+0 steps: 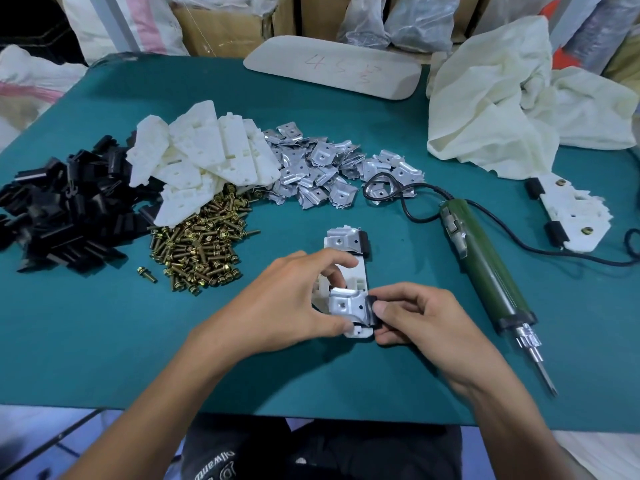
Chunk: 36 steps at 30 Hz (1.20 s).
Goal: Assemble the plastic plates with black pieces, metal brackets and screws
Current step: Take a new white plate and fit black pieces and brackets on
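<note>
My left grip point(294, 299) holds the plate point(358, 271), right grip point(415, 317) pinches the black piece point(371, 303); skewed pressure could dislodge the unscrewed bracket point(346, 299) between.

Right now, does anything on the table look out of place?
One screw lies alone on the green mat, apart from the screw pile. The screwdriver cord also loops over some metal brackets. Nothing looks damaged.

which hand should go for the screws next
Left, probably. The screws lie on the side of the left hand. The right hand pinches the black piece on the plate, with the driver on its side.
</note>
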### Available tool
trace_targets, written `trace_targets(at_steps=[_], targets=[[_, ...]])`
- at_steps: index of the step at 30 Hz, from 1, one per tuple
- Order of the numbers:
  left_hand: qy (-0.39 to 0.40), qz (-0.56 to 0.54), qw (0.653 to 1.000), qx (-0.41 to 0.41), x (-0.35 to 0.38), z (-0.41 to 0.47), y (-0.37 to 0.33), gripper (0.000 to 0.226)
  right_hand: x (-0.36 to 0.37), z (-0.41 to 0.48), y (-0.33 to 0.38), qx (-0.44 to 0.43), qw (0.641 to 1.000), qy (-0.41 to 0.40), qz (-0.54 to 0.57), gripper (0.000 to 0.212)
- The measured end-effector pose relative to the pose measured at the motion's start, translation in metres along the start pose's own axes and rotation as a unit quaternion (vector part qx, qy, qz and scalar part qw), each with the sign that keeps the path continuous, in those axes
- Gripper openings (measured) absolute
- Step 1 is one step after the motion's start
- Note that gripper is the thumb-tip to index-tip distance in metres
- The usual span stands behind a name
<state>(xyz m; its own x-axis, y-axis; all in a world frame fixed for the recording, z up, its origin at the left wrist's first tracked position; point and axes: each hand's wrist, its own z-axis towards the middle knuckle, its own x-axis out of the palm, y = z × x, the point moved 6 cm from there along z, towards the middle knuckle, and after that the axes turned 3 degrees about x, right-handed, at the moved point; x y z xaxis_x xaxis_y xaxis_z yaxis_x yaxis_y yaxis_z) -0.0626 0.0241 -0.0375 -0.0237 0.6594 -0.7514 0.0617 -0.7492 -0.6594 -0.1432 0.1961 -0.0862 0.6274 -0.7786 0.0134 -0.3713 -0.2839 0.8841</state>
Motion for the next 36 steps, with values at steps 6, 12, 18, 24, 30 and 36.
trace_targets(at_steps=[6, 12, 18, 24, 30, 36], targets=[[-0.004, 0.007, 1.0, -0.007, 0.004, 0.003, -0.001, 0.071, -0.001, 0.0, 0.001, -0.012, 1.0, 0.01, 0.017, 0.012], [-0.02, -0.042, 0.999, -0.022, 0.005, -0.001, 0.006, 0.063, -0.002, 0.0, 0.003, -0.008, 0.999, 0.028, 0.022, 0.01], [-0.052, -0.062, 0.997, -0.011, 0.006, -0.003, 0.006, 0.058, 0.0, 0.003, 0.0, 0.001, 0.999, 0.026, 0.038, 0.008], [-0.101, -0.096, 0.99, -0.006, 0.01, -0.005, 0.014, 0.054, 0.007, 0.009, 0.006, -0.014, 0.997, 0.003, 0.082, 0.011], [-0.175, -0.248, 0.952, -0.039, 0.003, -0.001, 0.03, 0.049, 0.013, 0.021, 0.025, -0.08, 0.984, 0.001, 0.157, 0.015], [-0.182, -0.367, 0.912, -0.011, 0.003, 0.001, 0.028, 0.049, 0.018, 0.022, 0.022, -0.084, 0.978, 0.034, 0.189, 0.029]])
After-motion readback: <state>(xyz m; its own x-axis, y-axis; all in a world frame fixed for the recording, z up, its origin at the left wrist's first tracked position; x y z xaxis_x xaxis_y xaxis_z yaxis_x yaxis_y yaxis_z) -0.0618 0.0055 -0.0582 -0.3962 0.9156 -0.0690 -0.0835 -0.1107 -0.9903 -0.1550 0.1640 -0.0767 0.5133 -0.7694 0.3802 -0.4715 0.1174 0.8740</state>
